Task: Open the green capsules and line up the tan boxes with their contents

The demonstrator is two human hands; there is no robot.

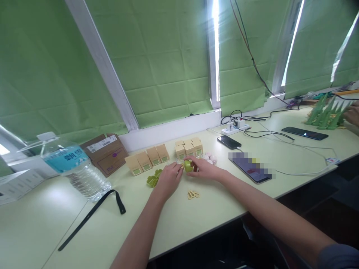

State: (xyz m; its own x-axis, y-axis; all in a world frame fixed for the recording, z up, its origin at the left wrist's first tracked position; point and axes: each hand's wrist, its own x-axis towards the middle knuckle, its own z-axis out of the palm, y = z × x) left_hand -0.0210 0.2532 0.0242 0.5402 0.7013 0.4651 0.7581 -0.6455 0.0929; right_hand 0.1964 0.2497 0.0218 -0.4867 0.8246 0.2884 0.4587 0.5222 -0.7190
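Note:
My right hand (203, 169) holds a small round green piece (188, 166) between thumb and fingers, just above the table. My left hand (169, 177) is closed, with its fingertips pinching a thin yellowish piece (181, 166) against the green one. Exactly what that thin piece is cannot be made out. Beside my left hand lie several green cup-like pieces (153, 181). Pale yellow loops (193, 194) rest on the table nearer to me, below both hands. Several whitish-pink balls (211, 158) sit behind my right hand.
Small tan boxes with green windows (146, 161) stand behind the hands. Leftward are a large water bottle (84, 175), a cardboard box (108, 155) and a black strap (92, 213). Phones (249, 168), cables and a power strip (235, 127) lie rightward. Another person's hand (352, 114) is near green spikes (327, 112).

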